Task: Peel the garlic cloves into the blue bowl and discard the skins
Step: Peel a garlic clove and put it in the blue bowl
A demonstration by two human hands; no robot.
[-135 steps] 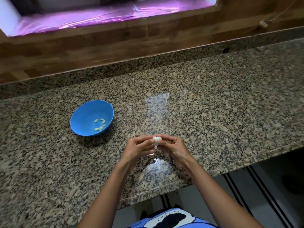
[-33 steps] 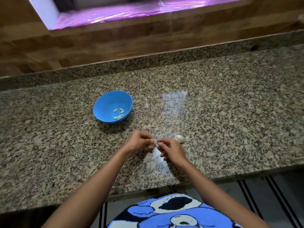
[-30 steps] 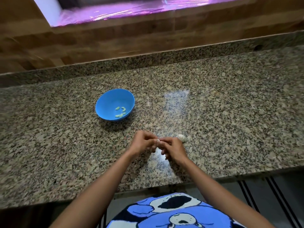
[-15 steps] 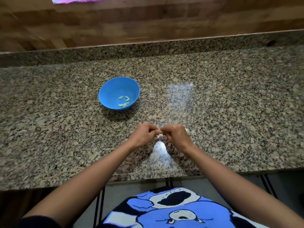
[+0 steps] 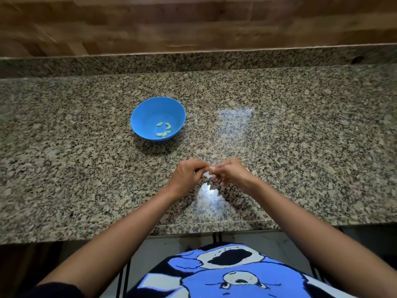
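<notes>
Moderate, even indoor light. Two glare patches on the polished table (image 5: pixel 86 168): a pale one mid-table, right of the blue bowl (image 5: pixel 150 110), and a bright white one by the near edge. The bowl throws a soft shadow toward the near edge. Left hand (image 5: pixel 189 175), right hand (image 5: pixel 231 173) and the garlic clove (image 5: pixel 206 174) between them are slightly motion-blurred. Wood wall (image 5: pixel 193 22) past the far edge is smeared. Table edges bow from wide-angle distortion. It is dark under the near-left corner.
</notes>
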